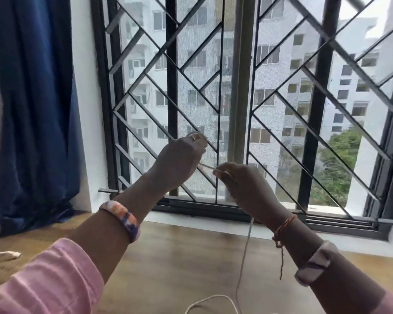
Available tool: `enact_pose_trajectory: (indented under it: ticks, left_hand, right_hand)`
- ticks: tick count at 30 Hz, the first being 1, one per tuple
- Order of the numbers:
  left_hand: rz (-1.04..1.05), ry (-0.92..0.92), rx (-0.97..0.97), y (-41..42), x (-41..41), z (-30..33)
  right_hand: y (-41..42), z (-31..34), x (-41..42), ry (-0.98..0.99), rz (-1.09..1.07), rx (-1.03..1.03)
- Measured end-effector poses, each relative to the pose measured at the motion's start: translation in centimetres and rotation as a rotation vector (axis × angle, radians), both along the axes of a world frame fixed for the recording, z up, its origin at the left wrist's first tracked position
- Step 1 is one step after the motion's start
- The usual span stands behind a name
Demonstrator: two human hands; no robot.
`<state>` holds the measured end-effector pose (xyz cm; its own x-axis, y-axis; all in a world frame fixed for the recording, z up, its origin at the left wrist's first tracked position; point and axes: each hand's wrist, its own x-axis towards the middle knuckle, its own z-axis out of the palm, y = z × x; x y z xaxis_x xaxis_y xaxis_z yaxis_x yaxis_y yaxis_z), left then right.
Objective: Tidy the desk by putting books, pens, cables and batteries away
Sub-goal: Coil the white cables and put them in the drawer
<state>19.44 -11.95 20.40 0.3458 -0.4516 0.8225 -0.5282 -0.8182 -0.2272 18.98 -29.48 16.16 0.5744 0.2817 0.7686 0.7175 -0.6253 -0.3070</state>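
Head view, item one?
— White cable [244, 257]: raised above the wooden table [168, 257], a short stretch taut between both hands, the rest hanging to a loop at the near edge.

— Hands?
— Left hand [179, 162]: fingers curled round a coil of the cable. Right hand [243, 184]: fingertips pinching the cable.

— Other entries?
— Second white cable end [7, 254] lying far left on the table. Blue curtain [32, 105] left; window grille [213, 87] behind.
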Motion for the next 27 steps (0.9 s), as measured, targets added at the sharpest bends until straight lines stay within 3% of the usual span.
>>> enact_pose_trajectory:
  ticks: [5, 10, 14, 17, 20, 22, 23, 25, 26, 27]
  left_hand:
    - [0.144, 0.226, 0.144, -0.6, -1.1, -0.5]
    - [-0.432, 0.973, -0.563, -2.1, -3.4, 0.7]
    - [-0.922, 1.282, -0.911, -1.9, -4.7, 1.6]
    - [-1.199, 1.336, -1.117, -2.0, -4.8, 1.8]
    - [-1.342, 1.147, -1.436, -1.2, -3.8, 2.9]
    - [-1.235, 0.796, -1.574, 0.0, -3.0, 3.8]
    - [-1.065, 0.565, -1.529, 0.7, -2.7, 4.0]
    - [-0.497, 0.032, -1.133, 2.7, -1.8, 3.8]
    - [-0.248, -0.167, -0.821, 3.8, -1.3, 3.4]
    - [-0.075, -0.249, -0.531, 4.7, -1.1, 3.0]
  right_hand:
    - [-1.0, 1.7, -0.7, -0.17, -0.058, 0.003]
    - [-1.9, 3.5, -0.4, -0.229, -0.046, 0.098]
    - [-1.0, 3.6, -0.5, -0.134, 0.1, 0.184]
    - [0.5, 3.2, -0.9, 0.066, 0.173, 0.233]
    - [1.1, 1.7, -1.2, 0.333, 0.233, 0.185]
    - [1.2, 0.4, -1.4, 0.427, 0.256, 0.099]
    - [1.2, -0.2, -1.5, 0.457, 0.278, 0.084]
    - [1.4, -1.0, -1.6, 0.478, 0.316, 0.078]
    - [1.6, -1.2, -1.7, 0.477, 0.33, 0.076]
    - [1.7, -1.2, -1.8, 0.468, 0.336, 0.073]
